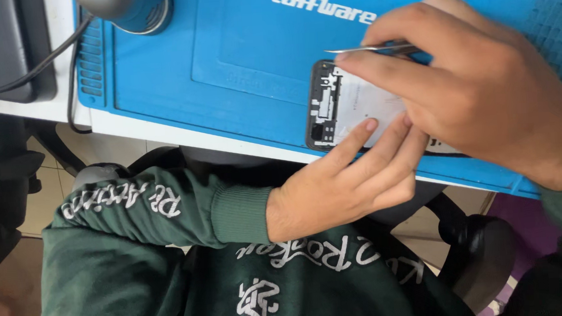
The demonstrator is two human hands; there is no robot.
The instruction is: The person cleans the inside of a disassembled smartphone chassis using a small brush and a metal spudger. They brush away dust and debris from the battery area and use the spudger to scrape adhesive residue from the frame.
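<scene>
Pinching slim metal tweezers (368,49), the right hand (485,87) hovers over an opened smartphone (349,105); left hand (341,183) fingers, pressed together, pin it to the ribbed blue silicone mat (223,57).

Dark green sweatshirt, ribbed cuff at the left hand (335,190), white lettering, perhaps a printed chest graphic.

so the opened phone (346,105) lies on the work mat (223,57) near its front edge, left hand (341,180) coming up from below onto it, right hand (478,81) over its right side holding tweezers (368,49) across the top, lamp base (130,8) back left.
</scene>
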